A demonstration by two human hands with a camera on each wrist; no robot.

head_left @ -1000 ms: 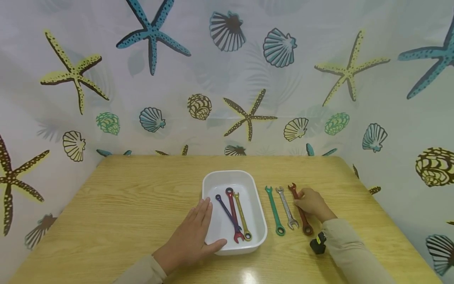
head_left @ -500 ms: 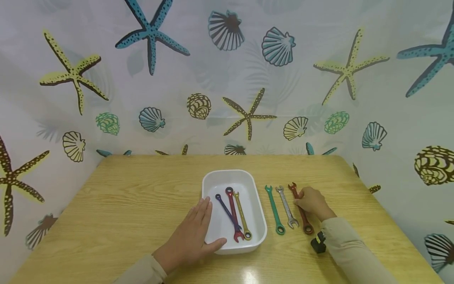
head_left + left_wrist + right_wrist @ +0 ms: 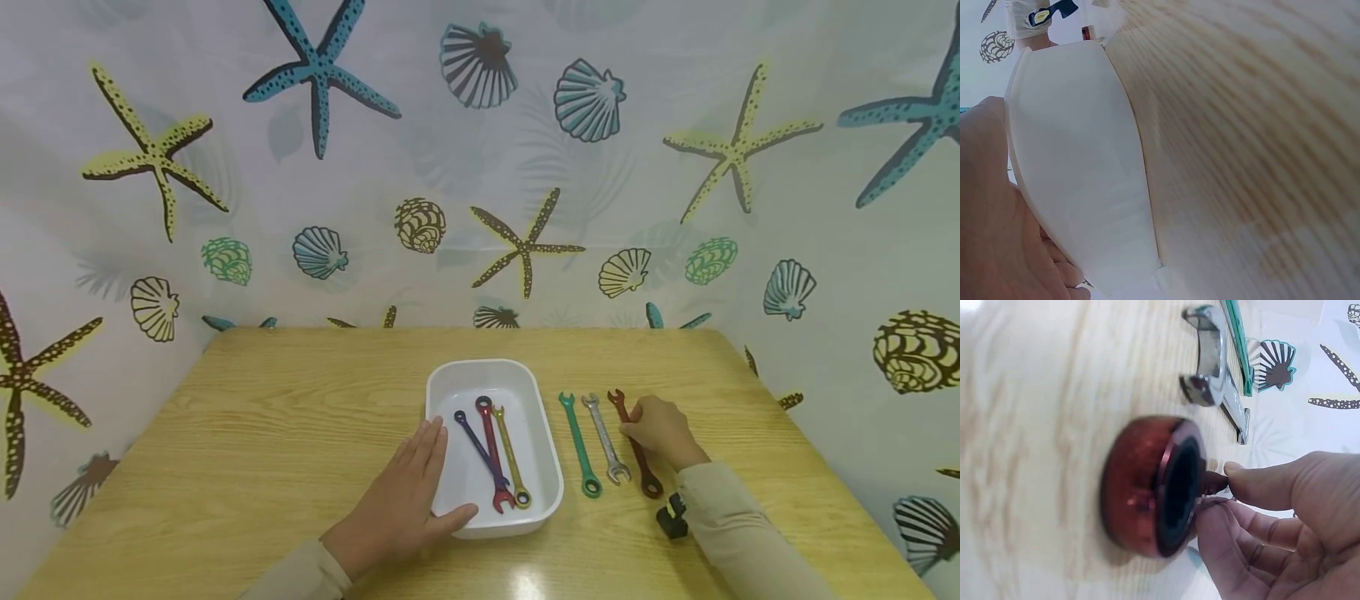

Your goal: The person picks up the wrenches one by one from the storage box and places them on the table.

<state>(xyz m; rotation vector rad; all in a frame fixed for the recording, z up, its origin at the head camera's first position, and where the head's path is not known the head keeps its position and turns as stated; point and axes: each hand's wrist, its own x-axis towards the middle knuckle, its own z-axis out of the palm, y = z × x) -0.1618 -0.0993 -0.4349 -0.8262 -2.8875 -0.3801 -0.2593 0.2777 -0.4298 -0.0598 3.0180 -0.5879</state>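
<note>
My right hand (image 3: 660,431) pinches a dark red combination wrench (image 3: 638,454) between thumb and fingers around mid-handle. In the right wrist view the ring end of this wrench (image 3: 1154,487) is large and close over the wood. My left hand (image 3: 401,492) lies with straight fingers along the left rim of a white tray (image 3: 551,467), thumb spread over its near edge. Inside the tray are a purple wrench (image 3: 477,443), a red wrench (image 3: 490,433) and a gold wrench (image 3: 512,454); the purple one crosses the red one's lower end.
Left of the held wrench, a silver wrench (image 3: 604,437) and a green wrench (image 3: 578,442) lie roughly parallel on the wooden table (image 3: 300,400). A black wrist camera (image 3: 672,517) sits under the right sleeve. Behind and beside the table hangs a shell-and-starfish curtain (image 3: 360,167).
</note>
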